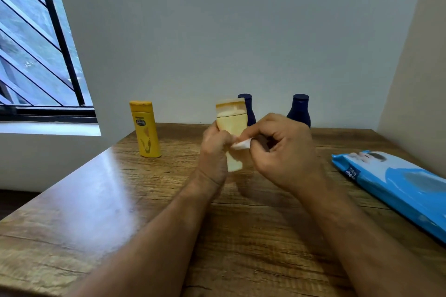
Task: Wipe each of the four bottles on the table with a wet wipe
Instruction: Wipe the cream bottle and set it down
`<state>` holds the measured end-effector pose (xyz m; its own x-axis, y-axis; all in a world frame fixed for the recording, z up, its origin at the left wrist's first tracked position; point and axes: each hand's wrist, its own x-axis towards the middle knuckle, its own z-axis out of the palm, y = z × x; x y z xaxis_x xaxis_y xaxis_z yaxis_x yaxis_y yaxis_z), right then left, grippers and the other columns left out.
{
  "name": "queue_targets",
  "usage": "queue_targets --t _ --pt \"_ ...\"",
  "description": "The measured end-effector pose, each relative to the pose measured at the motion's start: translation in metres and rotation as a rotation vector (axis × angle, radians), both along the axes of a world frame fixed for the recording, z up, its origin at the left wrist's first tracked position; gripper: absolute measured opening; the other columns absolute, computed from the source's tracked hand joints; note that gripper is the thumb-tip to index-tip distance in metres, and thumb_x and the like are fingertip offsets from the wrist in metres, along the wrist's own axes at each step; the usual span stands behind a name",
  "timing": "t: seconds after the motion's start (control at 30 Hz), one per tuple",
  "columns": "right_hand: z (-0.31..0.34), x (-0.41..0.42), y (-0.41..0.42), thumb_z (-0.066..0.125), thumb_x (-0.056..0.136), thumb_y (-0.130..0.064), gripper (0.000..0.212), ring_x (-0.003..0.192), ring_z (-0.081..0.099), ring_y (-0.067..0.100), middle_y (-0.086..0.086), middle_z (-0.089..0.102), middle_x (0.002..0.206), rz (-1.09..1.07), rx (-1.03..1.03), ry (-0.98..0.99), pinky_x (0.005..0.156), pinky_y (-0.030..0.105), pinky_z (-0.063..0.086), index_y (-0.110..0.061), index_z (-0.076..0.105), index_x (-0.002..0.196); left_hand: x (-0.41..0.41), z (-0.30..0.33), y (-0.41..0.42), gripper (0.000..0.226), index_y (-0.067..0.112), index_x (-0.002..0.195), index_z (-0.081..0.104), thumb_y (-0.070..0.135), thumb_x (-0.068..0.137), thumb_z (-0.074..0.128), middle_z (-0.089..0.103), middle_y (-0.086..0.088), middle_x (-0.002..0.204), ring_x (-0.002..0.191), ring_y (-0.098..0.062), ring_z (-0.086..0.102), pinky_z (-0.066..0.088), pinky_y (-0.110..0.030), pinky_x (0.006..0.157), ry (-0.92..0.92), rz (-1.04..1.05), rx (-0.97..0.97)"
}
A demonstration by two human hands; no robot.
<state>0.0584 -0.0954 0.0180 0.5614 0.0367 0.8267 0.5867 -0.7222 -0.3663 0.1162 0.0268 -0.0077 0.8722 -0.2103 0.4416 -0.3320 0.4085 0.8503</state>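
Four bottles: we grip the pale one in our left hand; right hand pinches the wipe, mid-wipe. Next, rub its remaining sides.

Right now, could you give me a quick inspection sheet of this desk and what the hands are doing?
Surface: wooden table, glare on its left part.
Job's things: pale yellow bottle held up; yellow bottle standing at left; two dark blue bottles standing at the back; white wipe.
Clutter: blue wipes pack lying at right.
Hands: left hand grips the pale bottle; right hand fingers pinch the wipe against it.
Cables: nothing seen.
Surroundings: plain wall, barred window at left.
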Motion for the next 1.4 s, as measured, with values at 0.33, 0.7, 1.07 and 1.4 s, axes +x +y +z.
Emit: queue_targets --t 0.33,0.7,1.07,1.4 --pt "0.006 -0.002 -0.005 0.058 0.079 0.001 0.019 0.072 0.055 -0.002 -0.003 0.063 0.079 -0.087 0.209 -0.297 0.062 0.005 0.038 -0.010 0.073 0.086 0.001 -0.003 0.001 0.051 0.028 0.112 0.062 -0.003 0.073 0.059 0.065 -0.002 0.094 0.086 -0.024 0.063 0.056 -0.047 0.070 -0.470 0.298 0.473" --pt "0.006 0.003 -0.008 0.062 0.084 -0.002 0.024 0.070 0.057 0.000 -0.015 0.062 0.081 -0.191 0.291 -0.152 0.057 0.006 0.041 -0.023 0.071 0.091 -0.003 0.004 0.000 0.047 0.018 0.115 0.062 0.003 0.070 0.057 0.069 -0.001 0.094 0.093 -0.015 0.065 0.057 -0.029 0.074 -0.257 0.211 0.226" --pt "-0.001 0.007 0.002 0.067 0.089 -0.015 0.013 0.075 0.063 -0.002 -0.012 0.070 0.083 0.035 0.348 0.213 0.057 0.011 0.049 -0.023 0.076 0.094 0.001 0.023 0.014 0.034 0.007 0.120 0.055 0.002 0.090 0.040 0.076 -0.014 0.105 0.105 -0.030 0.072 0.062 -0.041 0.081 0.367 -0.178 -0.669" --pt "-0.003 0.005 0.013 0.076 0.083 -0.019 0.008 0.076 0.070 0.003 -0.009 0.074 0.082 0.170 0.471 0.382 0.063 0.017 0.057 -0.020 0.077 0.091 -0.002 0.021 0.010 0.034 -0.005 0.128 0.052 0.016 0.102 0.049 0.072 -0.023 0.109 0.110 -0.037 0.068 0.054 -0.052 0.099 0.483 -0.238 -0.588"
